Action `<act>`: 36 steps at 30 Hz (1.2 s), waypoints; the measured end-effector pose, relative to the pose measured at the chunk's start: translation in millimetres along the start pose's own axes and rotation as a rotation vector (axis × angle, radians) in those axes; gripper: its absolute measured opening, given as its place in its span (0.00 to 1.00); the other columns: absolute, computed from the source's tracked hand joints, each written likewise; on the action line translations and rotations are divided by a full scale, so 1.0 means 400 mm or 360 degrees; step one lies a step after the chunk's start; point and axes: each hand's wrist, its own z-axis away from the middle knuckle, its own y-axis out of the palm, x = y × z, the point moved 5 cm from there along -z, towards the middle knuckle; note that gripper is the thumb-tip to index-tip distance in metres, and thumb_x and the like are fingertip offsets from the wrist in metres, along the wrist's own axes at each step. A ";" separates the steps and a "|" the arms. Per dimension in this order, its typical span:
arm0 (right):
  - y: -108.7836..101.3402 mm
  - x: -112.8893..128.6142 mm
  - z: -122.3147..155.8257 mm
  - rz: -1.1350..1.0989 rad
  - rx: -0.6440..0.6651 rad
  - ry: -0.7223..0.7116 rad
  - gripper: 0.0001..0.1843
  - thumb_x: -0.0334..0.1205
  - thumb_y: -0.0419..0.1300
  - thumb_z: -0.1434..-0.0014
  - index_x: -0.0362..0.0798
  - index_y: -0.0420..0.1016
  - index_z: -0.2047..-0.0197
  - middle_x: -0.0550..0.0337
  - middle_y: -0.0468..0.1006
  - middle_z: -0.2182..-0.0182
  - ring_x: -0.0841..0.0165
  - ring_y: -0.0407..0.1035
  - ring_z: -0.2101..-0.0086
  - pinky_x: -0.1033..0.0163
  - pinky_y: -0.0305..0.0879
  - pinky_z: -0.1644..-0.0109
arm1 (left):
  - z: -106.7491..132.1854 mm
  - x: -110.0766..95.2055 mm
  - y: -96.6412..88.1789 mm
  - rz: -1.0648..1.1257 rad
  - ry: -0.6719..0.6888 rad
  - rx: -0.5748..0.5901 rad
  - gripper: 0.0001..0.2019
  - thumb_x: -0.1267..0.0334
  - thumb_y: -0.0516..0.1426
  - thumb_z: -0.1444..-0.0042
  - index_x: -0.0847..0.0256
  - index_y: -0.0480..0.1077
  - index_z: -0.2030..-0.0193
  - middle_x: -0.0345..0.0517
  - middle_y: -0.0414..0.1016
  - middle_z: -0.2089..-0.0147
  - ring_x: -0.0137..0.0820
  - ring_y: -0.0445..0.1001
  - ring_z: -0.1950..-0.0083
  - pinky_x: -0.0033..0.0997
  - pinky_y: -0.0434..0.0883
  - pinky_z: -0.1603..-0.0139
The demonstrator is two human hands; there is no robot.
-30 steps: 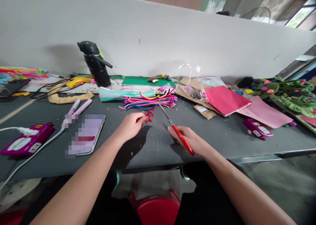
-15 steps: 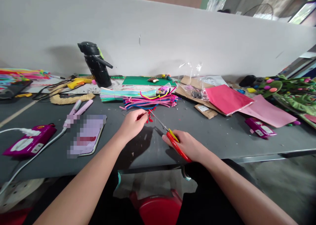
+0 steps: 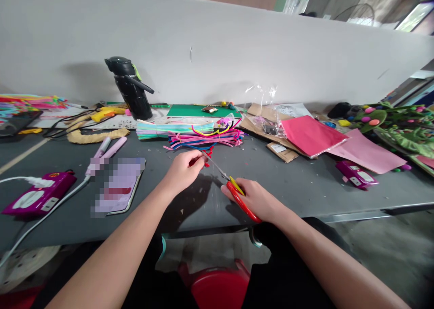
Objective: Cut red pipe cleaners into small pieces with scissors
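In the head view, my right hand (image 3: 252, 198) is wrapped around scissors (image 3: 235, 192) with red and yellow handles. Their thin blades point up and left, with the tips beside the fingers of my left hand (image 3: 185, 166). That hand is closed in a pinch, and what it grips is hidden by the fingers. Small red pieces (image 3: 209, 154) lie on the table right by those fingertips. Just behind them are a bundle of pink and blue pipe cleaners (image 3: 206, 139) and a pale turquoise bundle (image 3: 159, 130).
A phone (image 3: 124, 187), a pink hair-iron-like tool (image 3: 106, 155) and a purple power strip (image 3: 42, 191) lie left on the grey table (image 3: 291, 187). A black thermos (image 3: 130, 90) stands at the back. Red paper (image 3: 313, 135) and another purple power strip (image 3: 356, 174) lie right.
The hands and scissors keep nearly the same place. The blade tips sit slightly nearer my left fingers, and the red pieces beside them look differently arranged.
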 end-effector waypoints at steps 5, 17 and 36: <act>-0.001 0.003 0.001 0.0008 -0.0016 0.0014 0.28 0.67 0.52 0.42 0.49 0.63 0.72 0.60 0.71 0.74 0.69 0.60 0.74 0.67 0.55 0.71 | -0.003 -0.003 0.003 -0.0021 0.0011 0.0017 0.14 0.56 0.51 0.40 0.61 0.70 0.70 0.37 0.63 0.75 0.28 0.59 0.73 0.28 0.55 0.72; -0.003 0.003 0.003 -0.0005 -0.0022 0.0035 0.28 0.68 0.52 0.42 0.49 0.62 0.72 0.62 0.69 0.75 0.70 0.59 0.75 0.68 0.53 0.72 | -0.002 -0.003 0.010 -0.0021 0.0046 0.0027 0.15 0.56 0.51 0.38 0.61 0.68 0.72 0.36 0.61 0.75 0.26 0.58 0.73 0.28 0.54 0.72; 0.000 -0.004 -0.001 -0.0078 -0.0061 0.0026 0.27 0.65 0.53 0.42 0.49 0.59 0.75 0.64 0.65 0.78 0.72 0.52 0.77 0.68 0.49 0.75 | -0.004 0.007 0.019 0.0084 0.0016 0.0028 0.14 0.56 0.52 0.38 0.62 0.70 0.69 0.38 0.66 0.73 0.27 0.61 0.70 0.28 0.56 0.70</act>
